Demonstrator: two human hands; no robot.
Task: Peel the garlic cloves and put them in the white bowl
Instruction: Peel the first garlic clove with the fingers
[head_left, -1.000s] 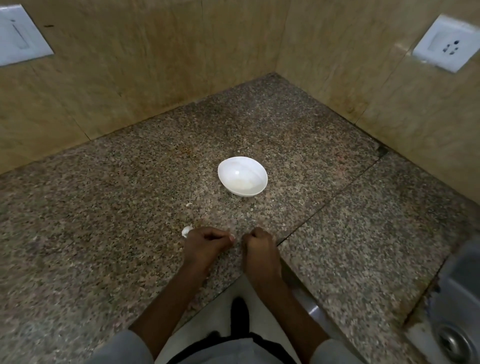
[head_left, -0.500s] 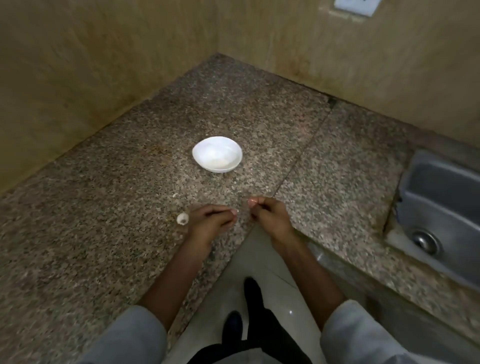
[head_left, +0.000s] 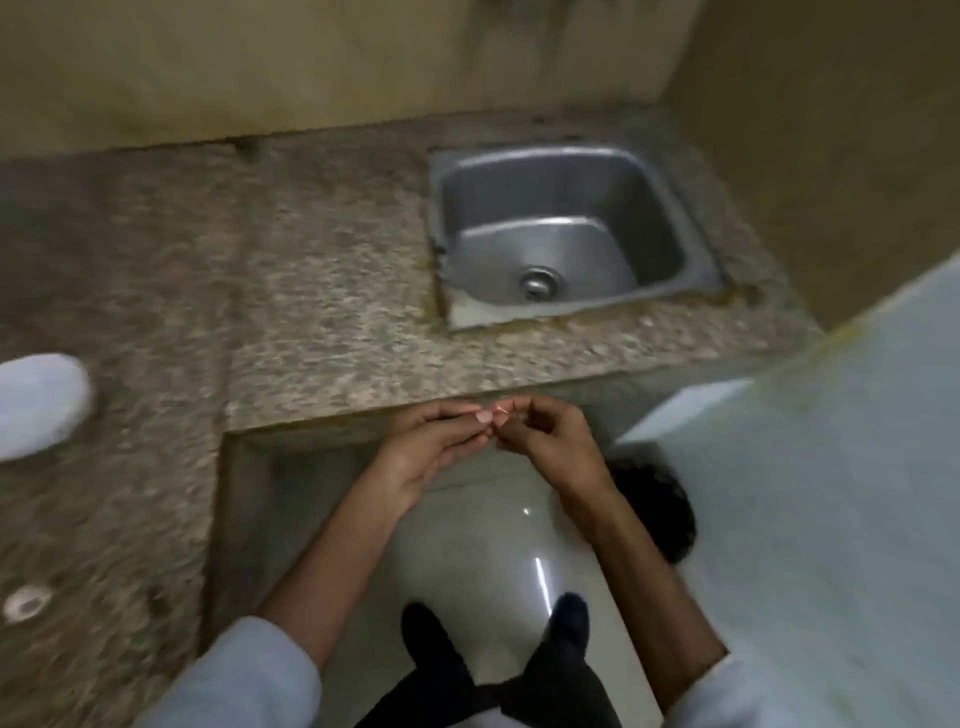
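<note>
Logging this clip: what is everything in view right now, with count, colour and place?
counter: one, speckled brown-grey stone, left and middle
sink: one, steel, set in the counter, upper middle
bowl: one, white, on the counter at the left edge, blurred
small white piece: one, on the counter, lower left, possibly garlic
wall: tan, behind the counter
floor: pale glossy tile, bottom middle
dark round thing: one, black, on the floor, unclear
pinkish bit: one, between the fingertips, too blurred to identify
feet: two, in black
left hand: pinching grip on the bit
right hand: pinching grip on the bit
</note>
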